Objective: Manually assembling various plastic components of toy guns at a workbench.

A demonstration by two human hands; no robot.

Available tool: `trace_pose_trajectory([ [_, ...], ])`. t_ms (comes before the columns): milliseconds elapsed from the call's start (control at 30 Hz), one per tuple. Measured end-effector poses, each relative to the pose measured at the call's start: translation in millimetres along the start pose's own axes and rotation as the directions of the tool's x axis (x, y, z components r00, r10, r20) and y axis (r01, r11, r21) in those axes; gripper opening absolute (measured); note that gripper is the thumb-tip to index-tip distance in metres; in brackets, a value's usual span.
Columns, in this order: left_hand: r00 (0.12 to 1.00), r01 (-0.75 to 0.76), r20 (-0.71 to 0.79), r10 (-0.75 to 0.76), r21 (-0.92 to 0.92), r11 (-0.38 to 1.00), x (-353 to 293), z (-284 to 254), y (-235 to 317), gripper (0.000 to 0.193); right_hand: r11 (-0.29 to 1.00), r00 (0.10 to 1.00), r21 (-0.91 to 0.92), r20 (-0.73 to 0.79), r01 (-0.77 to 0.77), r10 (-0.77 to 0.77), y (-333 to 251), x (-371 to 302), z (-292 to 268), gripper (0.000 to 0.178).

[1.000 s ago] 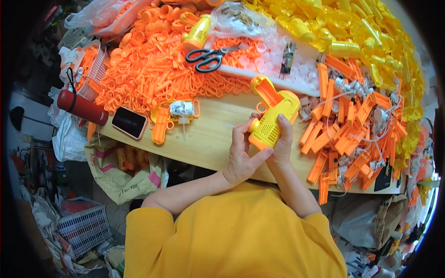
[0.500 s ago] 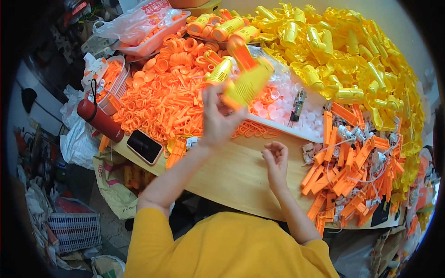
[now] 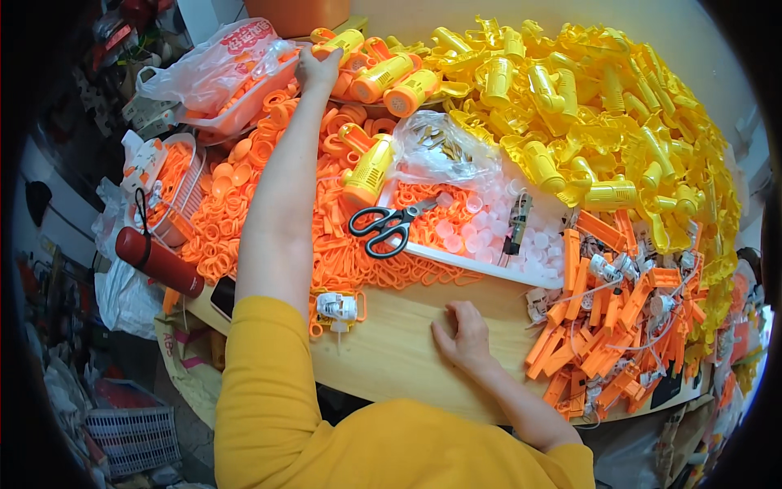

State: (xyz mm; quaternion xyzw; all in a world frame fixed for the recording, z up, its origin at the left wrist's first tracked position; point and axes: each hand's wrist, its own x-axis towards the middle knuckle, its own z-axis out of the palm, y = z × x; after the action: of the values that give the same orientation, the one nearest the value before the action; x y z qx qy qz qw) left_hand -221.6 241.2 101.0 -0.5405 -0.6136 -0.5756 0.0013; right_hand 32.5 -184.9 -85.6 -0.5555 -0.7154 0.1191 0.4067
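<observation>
At the back left, my left hand [image 3: 316, 72] is closed on a yellow and orange plastic housing [image 3: 345, 42], cylindrical with an orange end. Its fingertips are partly hidden. Similar housings [image 3: 384, 75] lie just to its right. My right hand [image 3: 466, 338] rests on the wooden tabletop [image 3: 391, 334], fingers loosely bent, thumb apart, with nothing in it. Left of that hand, near the front edge, sits an orange frame with a white motor unit [image 3: 336, 306]. Black-handled scissors [image 3: 387, 226] lie between the hands, beside another yellow housing [image 3: 368, 169].
Loose orange plastic parts [image 3: 326, 212] heap under my left forearm. A white tray [image 3: 489, 267] holds translucent caps and orange pieces. Yellow shells [image 3: 603, 122] pile high at the back right; orange frames with wires [image 3: 603, 318] crowd the right. A red flask [image 3: 159, 261] and phone [image 3: 224, 295] lie left.
My left hand has carried the yellow and orange housing from above the middle of the table to the back left. My right hand has lowered to the tabletop. The scissors have come into sight.
</observation>
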Motion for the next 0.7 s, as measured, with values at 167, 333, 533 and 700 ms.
trace_pose_trajectory([
  [167, 0.972, -0.003, 0.230, -0.049, 0.220, 0.976, -4, 25, 8, 0.081, 0.999, 0.999, 0.002, -0.009, -0.039, 0.039, 4, 0, -4, 0.033],
  [333, 0.936, -0.099, 0.346, -0.060, 0.423, 0.901, 0, 34, 1, 0.088, 0.998, 0.998, 0.001, -0.002, -0.059, 0.059, 7, -1, -5, 0.032],
  [533, 0.946, -0.307, -0.009, 0.323, 0.294, 0.905, 13, -13, -15, 0.039, 0.999, 1.000, 0.041, 0.017, -0.022, 0.022, 6, 0, 5, 0.029],
  [700, 0.619, -0.083, 0.760, 0.199, -0.188, 0.979, -99, -148, 13, 0.064, 0.989, 0.991, 0.062, 0.011, -0.132, 0.131, 7, 0, 0, 0.029],
])
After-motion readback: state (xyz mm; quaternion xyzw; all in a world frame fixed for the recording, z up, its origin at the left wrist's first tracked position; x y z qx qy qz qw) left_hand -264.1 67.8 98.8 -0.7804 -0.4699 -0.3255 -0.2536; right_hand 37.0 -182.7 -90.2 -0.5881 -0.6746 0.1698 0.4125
